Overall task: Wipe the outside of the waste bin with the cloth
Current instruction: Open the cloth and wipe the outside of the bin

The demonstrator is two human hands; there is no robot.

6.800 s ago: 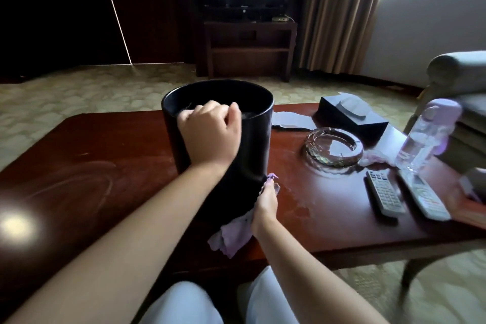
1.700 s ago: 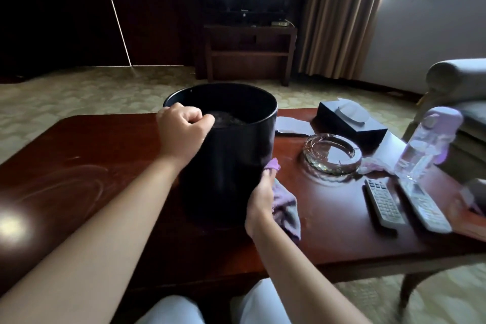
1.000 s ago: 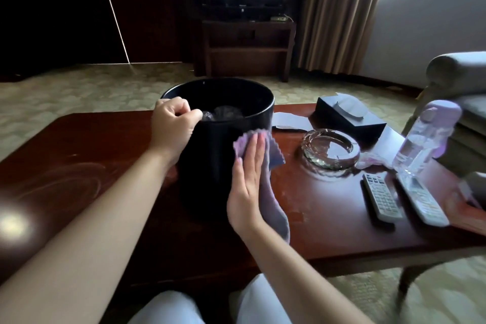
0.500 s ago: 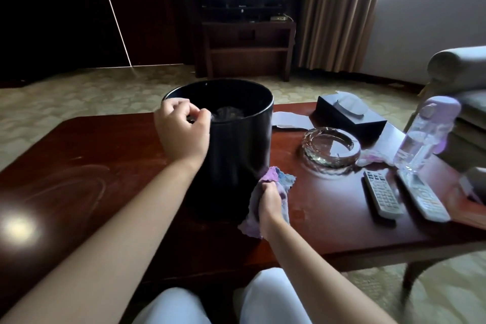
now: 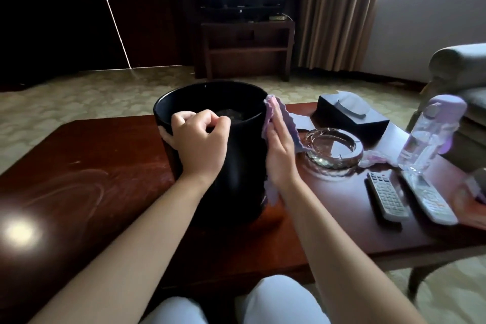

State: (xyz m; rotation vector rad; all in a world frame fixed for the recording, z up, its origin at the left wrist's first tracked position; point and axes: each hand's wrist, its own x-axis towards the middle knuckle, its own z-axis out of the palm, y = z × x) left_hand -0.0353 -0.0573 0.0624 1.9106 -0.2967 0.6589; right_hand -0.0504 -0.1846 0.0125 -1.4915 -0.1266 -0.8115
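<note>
I am pressing my right grip (image 5: 279,151), fingers straight, flat on the cloth (image 5: 273,116) against the bin's (image 5: 236,166) right wall; half a second ago it was bunching the cloth low near the base, so the stroke is now reaching the rim. My left grip (image 5: 201,143) is still clutching the near rim, steadying the bin on the counter (image 5: 92,166). I judge the far side is still waiting.
</note>
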